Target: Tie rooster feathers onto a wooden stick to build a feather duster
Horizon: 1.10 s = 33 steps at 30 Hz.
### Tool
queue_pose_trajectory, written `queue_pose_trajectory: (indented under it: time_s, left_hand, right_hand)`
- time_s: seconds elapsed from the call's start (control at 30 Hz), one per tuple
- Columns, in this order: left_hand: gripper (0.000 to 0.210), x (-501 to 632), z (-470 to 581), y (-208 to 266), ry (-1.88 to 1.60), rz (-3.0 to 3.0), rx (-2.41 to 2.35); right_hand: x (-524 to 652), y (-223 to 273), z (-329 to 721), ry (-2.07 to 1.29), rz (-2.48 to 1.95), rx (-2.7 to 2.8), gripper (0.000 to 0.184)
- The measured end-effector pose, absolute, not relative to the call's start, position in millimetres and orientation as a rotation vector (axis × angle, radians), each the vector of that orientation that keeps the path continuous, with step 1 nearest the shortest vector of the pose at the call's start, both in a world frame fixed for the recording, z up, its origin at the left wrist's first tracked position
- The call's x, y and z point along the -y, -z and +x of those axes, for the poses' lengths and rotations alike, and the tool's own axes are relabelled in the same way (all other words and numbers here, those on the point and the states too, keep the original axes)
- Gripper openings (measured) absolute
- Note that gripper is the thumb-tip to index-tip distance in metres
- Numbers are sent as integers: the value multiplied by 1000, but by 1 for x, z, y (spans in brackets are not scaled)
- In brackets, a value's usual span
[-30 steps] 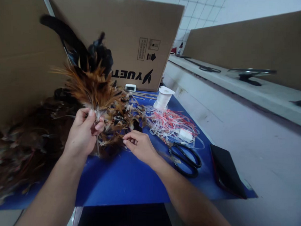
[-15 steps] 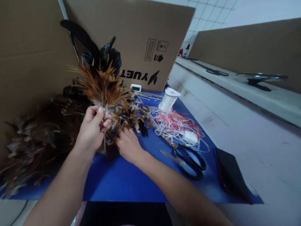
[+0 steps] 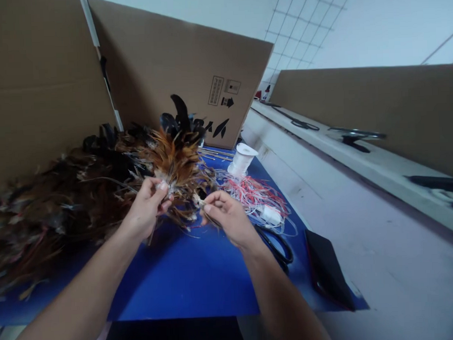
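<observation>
My left hand [image 3: 149, 205] is closed around the base of a feather bunch [image 3: 177, 154], orange-brown with black feathers on top. A thin stick pokes out below that hand. My right hand [image 3: 226, 214] pinches a small tuft of feathers [image 3: 200, 199] by its pale quill ends, just right of the bunch and apart from it. A large heap of brown and dark feathers [image 3: 71, 195] lies to the left, behind my left forearm. More loose feathers lie behind and below the bunch on the blue tabletop [image 3: 178, 276].
A white spool [image 3: 241, 159] stands behind tangled red and white ribbon strips [image 3: 249, 194]. Black-handled scissors [image 3: 279, 247] are partly hidden by my right wrist. A dark flat phone-like object [image 3: 328, 268] lies at the right edge. Cardboard panels [image 3: 163, 58] stand at the back and left.
My right hand has come up from the loose feathers and moved right, now with a small tuft in its fingers. The bunch in my left hand has tipped rightward and lower. The view has shifted.
</observation>
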<state>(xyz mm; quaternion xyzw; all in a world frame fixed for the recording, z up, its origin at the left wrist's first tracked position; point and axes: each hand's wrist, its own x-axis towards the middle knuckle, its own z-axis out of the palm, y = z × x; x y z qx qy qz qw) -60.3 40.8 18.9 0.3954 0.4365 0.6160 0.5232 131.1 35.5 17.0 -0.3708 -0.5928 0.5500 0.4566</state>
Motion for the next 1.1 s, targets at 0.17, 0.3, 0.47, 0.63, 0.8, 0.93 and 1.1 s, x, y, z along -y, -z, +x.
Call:
queue_pose_trajectory:
  time_s: [0.17,0.3,0.47,0.63,0.8,0.93,1.1]
  left_hand:
    - [26,-35,-45,-12,-1382,1075,-1144]
    - [23,-33,-39,-2,-1375,1241,-1137]
    - [17,-32,-37,7,-1361,1420,-1168]
    - [14,-28,-35,5,-1326,1517,-1230]
    - [12,-27,-33,3,-1321,1609,-1240]
    - [13,-27,-33,5,-1288,1658,-1259]
    - [15,-27,-33,6,-1279,1665,-1233]
  right_hand:
    - [-17,-51,144,-671,-916,1812,15]
    - [-13,-76,136,-94,-861,2207,20]
    - [-24,-84,120,280,-1020,2553,18]
    - [-32,-83,112,338,-1119,2651,14]
    - [-36,-85,111,306,-1121,2710,11]
    - [-39,-86,107,341,-1152,2737,12]
    - [-43,-85,96,371,-1182,2781,11]
